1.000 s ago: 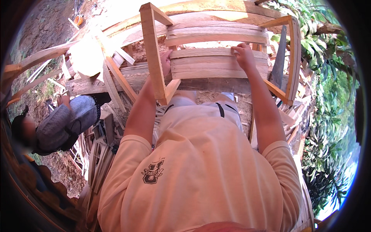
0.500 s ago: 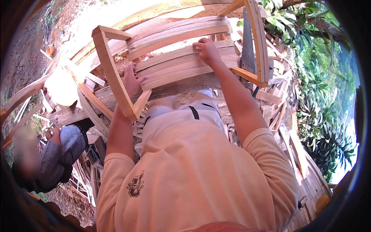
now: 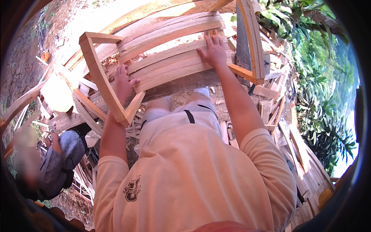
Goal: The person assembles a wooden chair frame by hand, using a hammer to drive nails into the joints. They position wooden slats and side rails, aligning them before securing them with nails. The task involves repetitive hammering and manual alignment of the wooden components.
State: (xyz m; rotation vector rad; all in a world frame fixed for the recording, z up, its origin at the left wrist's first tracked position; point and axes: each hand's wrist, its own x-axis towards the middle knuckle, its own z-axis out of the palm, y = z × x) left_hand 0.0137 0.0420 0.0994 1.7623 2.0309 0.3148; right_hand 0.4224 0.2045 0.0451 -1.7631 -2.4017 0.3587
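Pale wooden slats [image 3: 170, 67] lie side by side across a wooden frame in front of me. My left hand [image 3: 123, 82] is at their left end, its thumb over the near slat and its fingers curled against the slat ends. Resting on the slats near their right end is my right hand [image 3: 213, 52], its fingers spread toward the far edge. Beyond a gap, another group of slats [image 3: 170, 34] spans the same frame. Angled wooden side pieces rise at the left [image 3: 102, 75] and right [image 3: 253, 42].
A handsaw [image 3: 242, 38] stands by the right side piece. Loose wood offcuts [image 3: 270, 91] lie around the frame, with more boards [image 3: 305, 181] at lower right. A person in grey [image 3: 60, 162] sits at the left. Leafy plants [image 3: 317, 96] grow on the right.
The frame and slats appear slightly farther left and up in the view. My right hand has moved onto the slats' right end, its fingers now flatter and more spread. My left hand stays at the left end.
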